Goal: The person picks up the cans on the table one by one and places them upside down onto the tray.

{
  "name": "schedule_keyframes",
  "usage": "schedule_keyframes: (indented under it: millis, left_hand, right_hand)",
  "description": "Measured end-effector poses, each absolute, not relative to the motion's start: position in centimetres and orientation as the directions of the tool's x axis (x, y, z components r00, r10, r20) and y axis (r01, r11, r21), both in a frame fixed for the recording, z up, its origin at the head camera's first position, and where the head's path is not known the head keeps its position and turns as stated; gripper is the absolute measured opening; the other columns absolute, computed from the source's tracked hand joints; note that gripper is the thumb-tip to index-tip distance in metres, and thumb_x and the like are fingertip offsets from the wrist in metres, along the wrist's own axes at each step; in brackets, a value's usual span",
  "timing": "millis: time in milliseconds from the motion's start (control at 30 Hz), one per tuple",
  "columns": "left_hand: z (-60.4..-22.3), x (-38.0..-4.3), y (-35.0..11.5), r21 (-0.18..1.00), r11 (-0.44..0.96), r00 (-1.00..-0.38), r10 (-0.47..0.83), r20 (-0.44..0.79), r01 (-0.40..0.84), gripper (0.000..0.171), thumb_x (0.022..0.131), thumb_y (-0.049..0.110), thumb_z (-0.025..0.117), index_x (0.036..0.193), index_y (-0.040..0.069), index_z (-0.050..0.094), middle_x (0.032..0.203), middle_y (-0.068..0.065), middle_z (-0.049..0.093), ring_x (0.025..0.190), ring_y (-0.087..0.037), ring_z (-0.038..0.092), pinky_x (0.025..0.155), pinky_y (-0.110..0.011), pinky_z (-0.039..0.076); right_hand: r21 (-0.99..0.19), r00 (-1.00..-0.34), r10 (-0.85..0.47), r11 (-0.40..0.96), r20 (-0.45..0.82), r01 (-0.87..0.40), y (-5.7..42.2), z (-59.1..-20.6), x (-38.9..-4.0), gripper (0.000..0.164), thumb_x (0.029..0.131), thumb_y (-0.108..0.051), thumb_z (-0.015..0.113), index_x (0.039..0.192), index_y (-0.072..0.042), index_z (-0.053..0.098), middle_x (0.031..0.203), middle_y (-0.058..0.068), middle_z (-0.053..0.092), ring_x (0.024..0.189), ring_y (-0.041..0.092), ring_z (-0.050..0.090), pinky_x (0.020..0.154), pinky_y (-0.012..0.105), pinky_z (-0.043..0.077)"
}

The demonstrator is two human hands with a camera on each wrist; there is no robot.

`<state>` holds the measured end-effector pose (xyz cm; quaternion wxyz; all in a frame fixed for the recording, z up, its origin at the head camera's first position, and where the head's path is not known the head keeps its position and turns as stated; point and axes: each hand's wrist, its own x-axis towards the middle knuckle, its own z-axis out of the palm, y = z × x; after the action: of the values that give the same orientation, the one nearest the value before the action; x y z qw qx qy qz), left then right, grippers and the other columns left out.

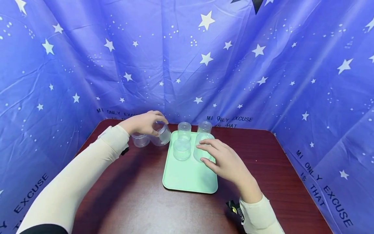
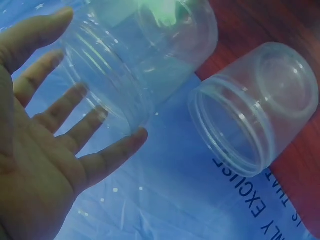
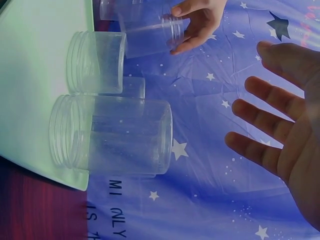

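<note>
At the tray's left, my left hand point(image 1: 145, 123) grips a large clear plastic jar point(image 1: 163, 137) by its threaded rim. This jar leans, and the left wrist view shows its mouth facing the palm. Beside it stands a smaller clear jar point(image 2: 287, 107), mouth up. On the light green tray point(image 1: 187, 178), a tall clear jar point(image 3: 130, 135) stands upside down, rim on the tray. My right hand point(image 1: 225, 161) hovers near that tall jar, fingers spread; the right wrist view shows a gap between them. A shorter jar point(image 1: 182, 152) stands left of the tall one, also rim down.
Two more clear jars stand behind, one at the tray's back left point(image 1: 184, 129) and one at its back right point(image 1: 205, 126). The dark red wooden table point(image 1: 248, 149) is bounded by a blue star-printed curtain point(image 1: 163, 58) at the back and sides.
</note>
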<state>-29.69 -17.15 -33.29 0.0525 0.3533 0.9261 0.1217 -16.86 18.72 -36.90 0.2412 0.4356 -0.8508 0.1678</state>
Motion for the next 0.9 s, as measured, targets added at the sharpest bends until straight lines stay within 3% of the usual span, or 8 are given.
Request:
schedule_keyframes:
  millis: [367, 900]
  left_hand:
    - [-33.7, -28.0, -18.9, 0.26, 0.741, -0.78, 0.618, 0.092, 0.618, 0.061, 0.083, 0.028, 0.081, 0.14, 0.022, 0.061, 0.149, -0.011, 0.047, 0.137, -0.034, 0.041, 0.108, -0.057, 0.043]
    - [-32.5, -23.8, -19.1, 0.292, 0.647, -0.708, 0.61, 0.355, 0.704, 0.06, 0.083, 0.027, 0.083, 0.139, 0.021, 0.062, 0.151, -0.008, 0.047, 0.14, -0.031, 0.04, 0.11, -0.053, 0.043]
  right_hand:
    - [-0.064, -0.5, -0.659, 0.568, 0.562, -0.821, 18.6, -37.3, -17.0, 0.043, 0.089, -0.024, 0.079, 0.13, -0.017, 0.067, 0.131, 0.002, 0.064, 0.122, 0.022, 0.062, 0.1, 0.043, 0.052]
    - [-0.05, -0.514, -0.667, 0.584, 0.539, -0.81, 18.8, -37.3, -17.1, 0.041, 0.089, -0.025, 0.079, 0.128, -0.016, 0.068, 0.125, -0.002, 0.066, 0.116, 0.019, 0.064, 0.099, 0.042, 0.052]
